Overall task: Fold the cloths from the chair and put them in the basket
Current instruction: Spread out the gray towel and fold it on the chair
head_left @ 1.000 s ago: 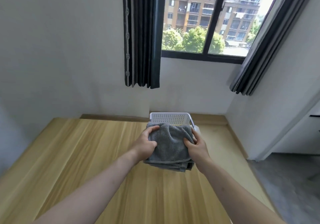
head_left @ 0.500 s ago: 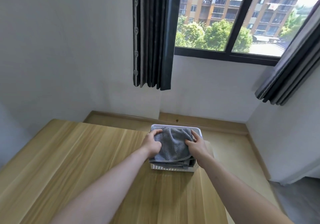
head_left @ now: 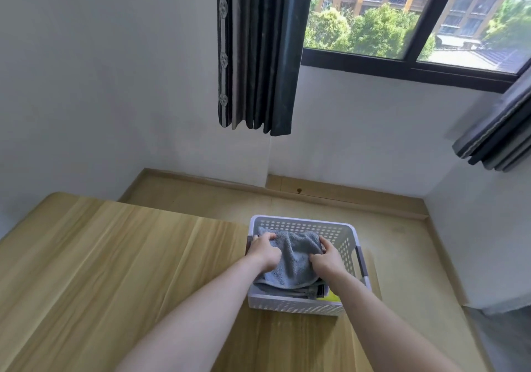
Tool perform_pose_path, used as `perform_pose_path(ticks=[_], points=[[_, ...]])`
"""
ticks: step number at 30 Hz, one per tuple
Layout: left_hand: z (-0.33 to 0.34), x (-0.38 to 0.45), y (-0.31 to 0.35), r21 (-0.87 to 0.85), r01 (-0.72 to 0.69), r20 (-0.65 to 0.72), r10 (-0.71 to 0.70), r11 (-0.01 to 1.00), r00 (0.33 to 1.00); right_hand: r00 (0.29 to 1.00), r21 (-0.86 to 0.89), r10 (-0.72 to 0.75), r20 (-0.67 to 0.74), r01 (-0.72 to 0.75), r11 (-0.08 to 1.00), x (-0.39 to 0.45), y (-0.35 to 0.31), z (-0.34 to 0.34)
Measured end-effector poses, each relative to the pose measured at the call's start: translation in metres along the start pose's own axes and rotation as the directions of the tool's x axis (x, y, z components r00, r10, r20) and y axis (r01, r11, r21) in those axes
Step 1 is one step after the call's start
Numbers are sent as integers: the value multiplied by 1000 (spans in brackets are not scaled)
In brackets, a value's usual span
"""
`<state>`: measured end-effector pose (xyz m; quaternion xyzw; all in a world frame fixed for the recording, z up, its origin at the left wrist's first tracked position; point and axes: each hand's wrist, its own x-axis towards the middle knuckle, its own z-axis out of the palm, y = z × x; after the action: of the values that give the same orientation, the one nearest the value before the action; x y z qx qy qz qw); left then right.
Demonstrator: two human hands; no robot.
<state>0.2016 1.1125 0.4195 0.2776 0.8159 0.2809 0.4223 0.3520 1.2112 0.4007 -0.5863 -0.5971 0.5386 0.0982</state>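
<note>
My left hand (head_left: pixel 265 252) and right hand (head_left: pixel 326 259) each grip 1 side of the folded grey cloth (head_left: pixel 293 259), which sits inside the white basket (head_left: pixel 298 304) at the table (head_left: pixel 129 256) edge. Press flat onto the stack below, then release both sides together.

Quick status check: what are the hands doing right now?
Both hands, left and right, grip the grey towel. Towel inside white basket. Nothing in the way.

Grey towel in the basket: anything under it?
Under the grey towel, dark folded cloth edges and a yellow item show at the basket front. The rest is covered.
</note>
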Motion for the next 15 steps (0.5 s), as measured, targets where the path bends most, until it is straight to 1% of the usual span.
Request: perform_pose_path(ticks=[4,7,10,13,15], points=[[14,24,0,35,72,19,-72,997,997,1000,-57,14,-9,-15,998,19,8,13],[23,40,-4,91,162,29,-166,982,986,998,-126,54,17,-51,991,36,18,24],[31,49,-7,100,261,23,-265,960,964,994,-184,99,48,-89,979,45,26,34],[36,55,-9,120,291,3,-293,949,956,987,-261,140,77,-115,959,46,28,41],[36,56,-6,116,284,6,-287,952,958,984,-346,153,88,-113,932,46,29,42]])
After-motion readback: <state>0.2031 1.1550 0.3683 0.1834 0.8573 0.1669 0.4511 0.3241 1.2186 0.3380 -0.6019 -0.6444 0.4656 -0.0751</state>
